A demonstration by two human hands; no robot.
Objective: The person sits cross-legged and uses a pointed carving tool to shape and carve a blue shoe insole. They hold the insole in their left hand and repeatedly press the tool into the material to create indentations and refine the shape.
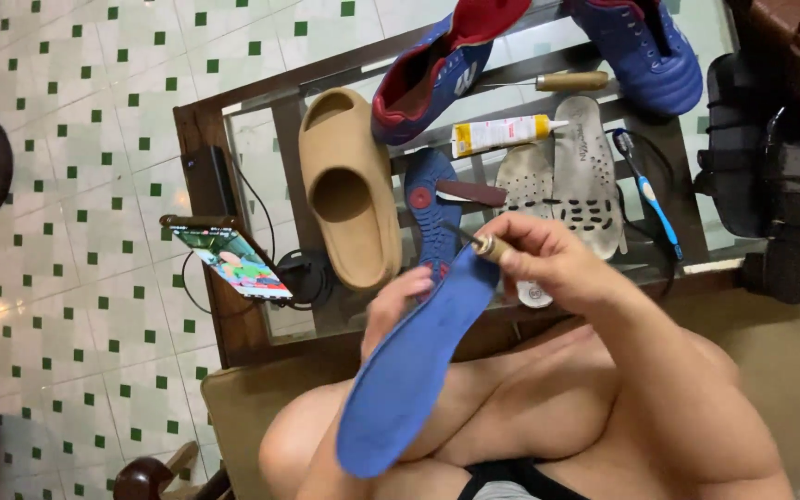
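Above the person's lap, just off the desk's near edge, the left hand [391, 301] grips a blue insole [414, 370] from behind, tilted upright. Right hand [548, 259] is clenched around a wooden-handled tool [485, 245] whose tip meets the insole's upper end. On the desk [201, 125] lie a tan slide sandal [344, 190], glue tube [502, 132], two pale insoles [585, 171] and a toothbrush [650, 194].

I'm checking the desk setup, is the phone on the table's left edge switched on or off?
On. The phone screen glows with a colourful picture, propped at the table edge.
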